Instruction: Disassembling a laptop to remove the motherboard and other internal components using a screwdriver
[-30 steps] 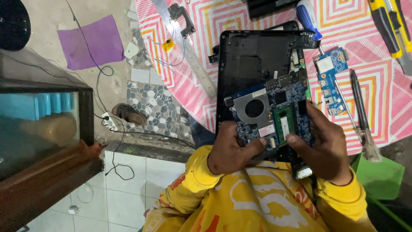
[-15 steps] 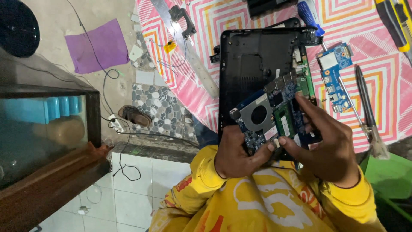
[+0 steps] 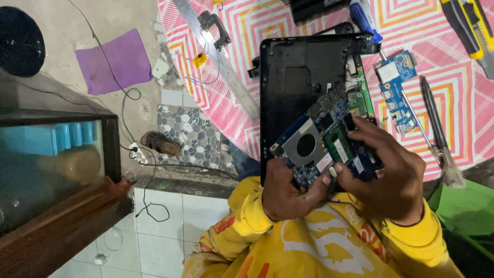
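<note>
Blue circuit board point(image 3: 321, 146) is lying tilted over the near end of the black laptop shell point(image 3: 298, 77), its long axis slanting up toward the right. Left hand point(image 3: 288, 193) is pinching its near edge; right hand point(image 3: 388, 177) is clamping its right end.

The near edge of the motherboard point(image 3: 321, 149) is covered by the left hand point(image 3: 288, 193) and right hand point(image 3: 388, 177), and whatever is pinched between the fingertips is too small to be told. The lower part of the laptop base point(image 3: 303, 87) is hidden behind the board. The yellow tool point(image 3: 471, 28) and the dark object point(image 3: 314, 7) are cut off by the top edge. The contents of the glass cabinet point(image 3: 51, 154) are blurred.
</note>
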